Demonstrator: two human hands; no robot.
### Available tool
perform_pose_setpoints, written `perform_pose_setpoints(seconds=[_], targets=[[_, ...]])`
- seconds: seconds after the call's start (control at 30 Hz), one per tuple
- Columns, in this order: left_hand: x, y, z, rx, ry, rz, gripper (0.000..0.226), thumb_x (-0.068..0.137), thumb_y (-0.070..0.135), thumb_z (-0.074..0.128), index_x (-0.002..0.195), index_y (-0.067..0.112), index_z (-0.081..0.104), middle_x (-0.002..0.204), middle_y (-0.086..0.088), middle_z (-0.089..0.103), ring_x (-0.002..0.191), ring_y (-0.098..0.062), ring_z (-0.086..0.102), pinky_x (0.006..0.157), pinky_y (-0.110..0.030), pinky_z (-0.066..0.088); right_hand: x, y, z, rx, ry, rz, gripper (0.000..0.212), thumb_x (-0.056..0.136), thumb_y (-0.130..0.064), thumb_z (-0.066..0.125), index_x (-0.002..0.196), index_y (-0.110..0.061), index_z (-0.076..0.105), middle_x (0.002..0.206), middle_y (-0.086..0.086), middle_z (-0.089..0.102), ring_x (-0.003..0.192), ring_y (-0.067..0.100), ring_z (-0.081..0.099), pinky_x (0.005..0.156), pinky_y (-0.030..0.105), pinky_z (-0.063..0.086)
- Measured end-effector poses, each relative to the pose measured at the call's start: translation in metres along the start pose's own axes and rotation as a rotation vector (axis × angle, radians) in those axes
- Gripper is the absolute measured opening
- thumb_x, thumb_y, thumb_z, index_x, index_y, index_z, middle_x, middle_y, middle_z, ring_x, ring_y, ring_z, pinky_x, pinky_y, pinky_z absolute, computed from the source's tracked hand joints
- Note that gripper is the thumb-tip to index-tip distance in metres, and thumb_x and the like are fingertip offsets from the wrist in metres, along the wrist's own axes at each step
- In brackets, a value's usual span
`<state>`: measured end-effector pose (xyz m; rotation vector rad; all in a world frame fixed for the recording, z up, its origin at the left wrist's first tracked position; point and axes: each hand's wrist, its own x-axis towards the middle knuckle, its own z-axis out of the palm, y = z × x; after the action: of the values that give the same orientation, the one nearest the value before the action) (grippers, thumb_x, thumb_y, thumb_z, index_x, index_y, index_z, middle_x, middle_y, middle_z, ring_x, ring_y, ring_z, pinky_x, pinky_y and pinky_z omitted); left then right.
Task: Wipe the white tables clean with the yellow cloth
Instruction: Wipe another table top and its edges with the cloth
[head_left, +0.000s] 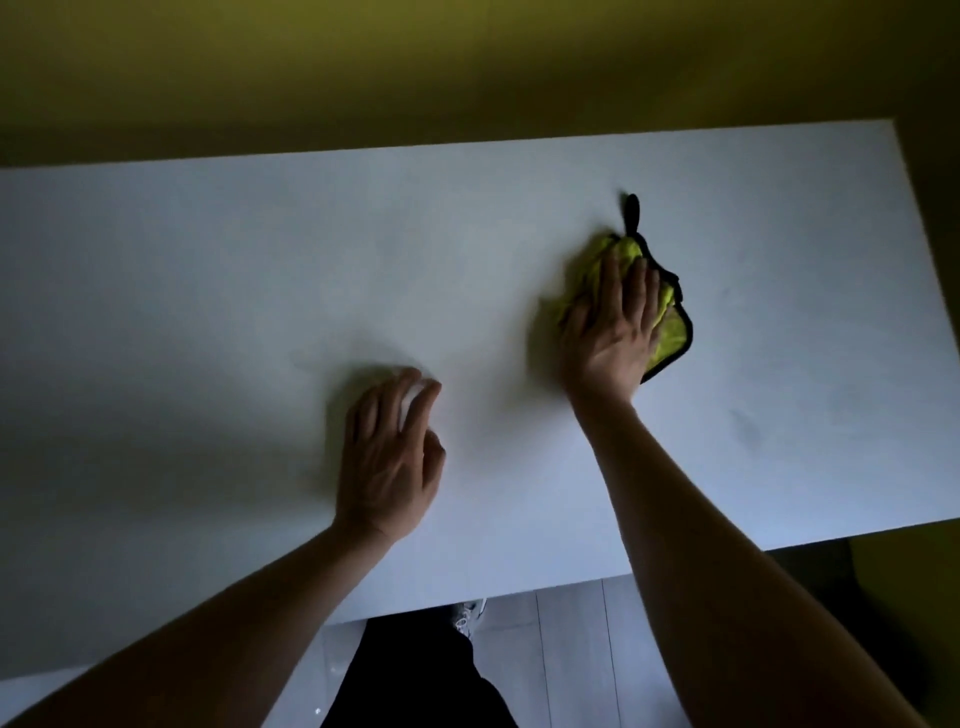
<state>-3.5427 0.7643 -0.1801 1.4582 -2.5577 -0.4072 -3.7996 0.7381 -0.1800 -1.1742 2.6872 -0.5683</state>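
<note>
Left hand (387, 457): fingers loosely spread, resting on white surface (208, 291), holding nothing. Right hand (615, 332): flat fingers pressing yellow cloth (670, 338), crumpled, black-edged, black loop, surface right.

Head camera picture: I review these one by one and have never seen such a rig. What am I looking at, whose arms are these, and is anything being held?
No machine here: a person wears a camera on the head, looking forward and down, so the two bare arms entering from the bottom are the person's own. In front of them is a white table. The right hand lies flat, fingers straight, pressing a yellow cloth with a black edge and black loop onto the tabletop. The left hand hovers or rests near the table with loosely curled fingers, holding nothing. Below the table edge, pale flooring and a shoe show.
</note>
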Motion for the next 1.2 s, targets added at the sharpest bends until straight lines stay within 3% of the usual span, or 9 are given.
perform_pose_setpoints(seconds=[0.1,0.3,0.53,0.67,0.73,0.9,1.0,1.07,1.2], targets=[[0.039,-0.015,-0.007,0.003,0.049,-0.034,0.055,0.094,0.016,0.044,0.148,0.007,0.05,0.155,-0.014,0.047,0.142,-0.036,0.046,0.118,-0.047,0.033,-0.01,-0.033,0.015,0.044,-0.061,-0.171,0.063,0.093,-0.039,0.043,0.151,-0.015,0.042,0.159,0.018,0.031,0.15,0.036,0.023,0.12,0.05,0.02],[0.119,-0.02,-0.006,0.022,0.037,-0.092,0.065,0.097,0.023,0.038,0.159,0.005,0.034,0.168,-0.016,0.03,0.155,-0.033,0.028,0.127,-0.049,0.021,0.001,-0.08,0.04,0.04,-0.208,-0.491,0.061,0.097,-0.042,0.044,0.155,-0.025,0.035,0.164,0.006,0.025,0.154,0.023,0.014,0.123,0.049,0.013],[0.128,-0.015,0.014,0.125,0.044,-0.101,0.066,0.101,0.029,0.035,0.164,0.012,0.025,0.172,-0.01,0.019,0.158,-0.035,0.019,0.129,-0.052,0.013,0.089,-0.011,0.014,-0.026,-0.055,-0.127,0.059,0.099,-0.039,0.04,0.156,-0.025,0.032,0.164,0.009,0.023,0.153,0.028,0.015,0.123,0.046,0.013],[0.13,-0.015,0.015,0.127,0.06,-0.103,0.066,0.101,0.028,0.036,0.164,0.012,0.025,0.172,-0.01,0.019,0.158,-0.035,0.018,0.129,-0.053,0.013,0.103,-0.02,0.022,-0.061,-0.022,0.028,0.061,0.1,-0.04,0.039,0.158,-0.027,0.026,0.166,0.006,0.018,0.154,0.025,0.01,0.124,0.047,0.01],[0.129,-0.015,0.014,0.127,0.069,-0.102,0.066,0.1,0.027,0.038,0.163,0.011,0.026,0.172,-0.01,0.02,0.158,-0.036,0.019,0.129,-0.053,0.013,0.099,-0.041,0.031,-0.047,-0.05,0.0,0.063,0.099,-0.039,0.042,0.158,-0.026,0.026,0.166,0.008,0.017,0.154,0.027,0.009,0.123,0.048,0.012],[0.129,-0.014,0.012,0.114,0.081,-0.098,0.065,0.1,0.024,0.04,0.162,0.01,0.03,0.171,-0.011,0.024,0.158,-0.035,0.022,0.129,-0.052,0.015,0.095,-0.115,0.055,0.017,-0.247,-0.473,0.06,0.097,-0.039,0.048,0.155,-0.028,0.034,0.165,0.007,0.023,0.154,0.025,0.013,0.123,0.047,0.011],[0.129,-0.014,0.011,0.109,0.088,-0.092,0.064,0.1,0.022,0.041,0.161,0.008,0.031,0.17,-0.013,0.026,0.157,-0.037,0.023,0.128,-0.053,0.017,0.101,-0.123,0.061,-0.001,-0.275,-0.576,0.058,0.099,-0.04,0.044,0.155,-0.029,0.035,0.164,0.005,0.024,0.154,0.022,0.015,0.124,0.045,0.01],[0.129,-0.014,0.011,0.1,0.092,-0.094,0.063,0.1,0.022,0.041,0.161,0.008,0.032,0.17,-0.012,0.026,0.157,-0.037,0.023,0.128,-0.054,0.017,0.112,-0.11,0.058,0.0,-0.249,-0.524,0.058,0.099,-0.04,0.045,0.155,-0.028,0.034,0.164,0.006,0.024,0.154,0.024,0.016,0.124,0.045,0.011],[0.13,-0.013,0.011,0.095,0.08,-0.094,0.064,0.1,0.023,0.04,0.162,0.008,0.03,0.17,-0.012,0.025,0.157,-0.037,0.021,0.127,-0.055,0.017,0.159,-0.056,0.034,-0.037,-0.132,-0.153,0.063,0.097,-0.037,0.047,0.156,-0.026,0.031,0.165,0.006,0.021,0.154,0.026,0.013,0.123,0.043,0.012]])
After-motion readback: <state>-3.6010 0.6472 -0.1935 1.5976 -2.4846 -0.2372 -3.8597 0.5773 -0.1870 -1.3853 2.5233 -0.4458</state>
